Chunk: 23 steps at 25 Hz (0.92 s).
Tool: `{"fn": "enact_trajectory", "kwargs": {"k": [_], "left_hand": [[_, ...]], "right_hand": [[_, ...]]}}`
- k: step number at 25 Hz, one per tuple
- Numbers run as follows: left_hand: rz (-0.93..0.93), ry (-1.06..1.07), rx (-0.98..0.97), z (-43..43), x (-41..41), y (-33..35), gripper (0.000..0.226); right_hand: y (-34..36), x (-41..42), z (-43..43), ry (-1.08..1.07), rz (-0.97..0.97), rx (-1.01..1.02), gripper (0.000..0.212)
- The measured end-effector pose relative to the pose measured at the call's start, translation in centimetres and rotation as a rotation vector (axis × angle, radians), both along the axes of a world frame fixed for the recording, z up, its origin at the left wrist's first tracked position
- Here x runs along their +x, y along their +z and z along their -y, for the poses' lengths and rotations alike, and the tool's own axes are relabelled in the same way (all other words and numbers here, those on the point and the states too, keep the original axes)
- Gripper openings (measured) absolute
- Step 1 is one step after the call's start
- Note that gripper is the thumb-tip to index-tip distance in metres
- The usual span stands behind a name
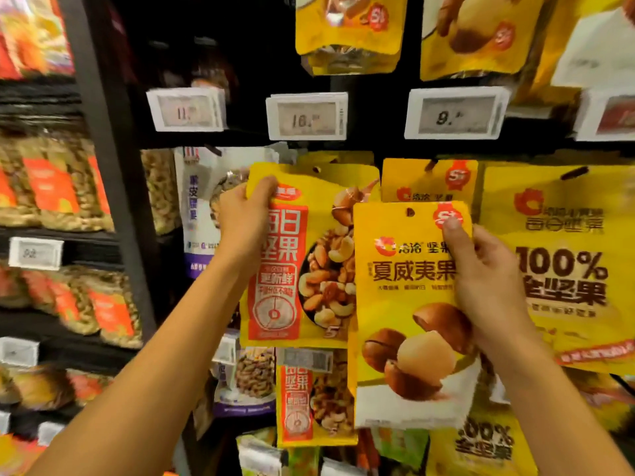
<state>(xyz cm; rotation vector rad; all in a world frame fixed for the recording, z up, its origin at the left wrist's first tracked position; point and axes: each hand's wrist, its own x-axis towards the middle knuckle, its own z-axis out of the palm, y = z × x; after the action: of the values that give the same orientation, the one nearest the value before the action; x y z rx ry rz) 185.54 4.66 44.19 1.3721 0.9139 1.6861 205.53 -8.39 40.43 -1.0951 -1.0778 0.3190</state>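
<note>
I face a shop rack of hanging snack pouches. My left hand (245, 221) grips the upper left edge of a yellow and red mixed-nut pouch (302, 262), thumb across its front. My right hand (488, 286) holds the right edge of a yellow macadamia pouch (402, 304), thumb on the red logo near its top corner. The macadamia pouch overlaps the right side of the mixed-nut pouch. Both pouches are held up in front of the rack's middle row.
Large yellow "100%" nut bags (563, 269) hang at right. A white and purple pouch (199, 207) hangs left of my left hand. Price tags (307, 115) line the black rail above. More mixed-nut pouches (309, 400) hang below. Shelves of clear nut bags (62, 187) stand at far left.
</note>
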Motion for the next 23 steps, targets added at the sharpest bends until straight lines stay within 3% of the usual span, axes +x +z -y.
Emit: {"fn": "enact_trajectory", "kwargs": {"k": [7, 11, 14, 16, 17, 18, 20, 21, 23], "left_hand": [[-0.022, -0.02, 0.0, -4.1, 0.5, -1.1, 0.029], [-0.305, 0.333, 0.159, -4.9, 2.0, -2.6, 0.028], [-0.533, 0.618, 0.358, -3.7, 2.8, -4.1, 0.055], [-0.554, 0.697, 0.524, -1.8, 3.8, -5.0, 0.061], [-0.509, 0.612, 0.606, -0.5, 4.7, -5.5, 0.053], [-0.431, 0.389, 0.613, 1.3, 5.8, -6.0, 0.04], [-0.271, -0.195, 0.35, 5.4, 8.5, -6.6, 0.031], [-0.203, -0.359, 0.226, 6.8, 9.6, -6.7, 0.031], [-0.136, -0.366, 0.182, 8.0, 12.0, -6.3, 0.03]], "right_hand": [[-0.4, -0.1, -2.7, -0.016, 0.007, 0.021, 0.022], [-0.9, 0.4, -2.9, -0.012, -0.049, 0.012, 0.022], [-1.3, 1.1, -2.4, -0.034, -0.088, -0.004, 0.022], [-1.4, 1.9, -1.6, -0.069, -0.092, -0.016, 0.023], [-1.5, 2.4, -1.1, -0.086, -0.092, -0.017, 0.023], [-1.6, 2.9, -0.7, -0.099, -0.092, -0.016, 0.024], [-1.5, 3.7, 0.2, -0.128, -0.076, -0.008, 0.025], [-1.2, 3.9, 0.4, -0.136, -0.056, -0.005, 0.028], [-0.1, 4.5, 0.5, -0.121, 0.002, 0.014, 0.037]]}}
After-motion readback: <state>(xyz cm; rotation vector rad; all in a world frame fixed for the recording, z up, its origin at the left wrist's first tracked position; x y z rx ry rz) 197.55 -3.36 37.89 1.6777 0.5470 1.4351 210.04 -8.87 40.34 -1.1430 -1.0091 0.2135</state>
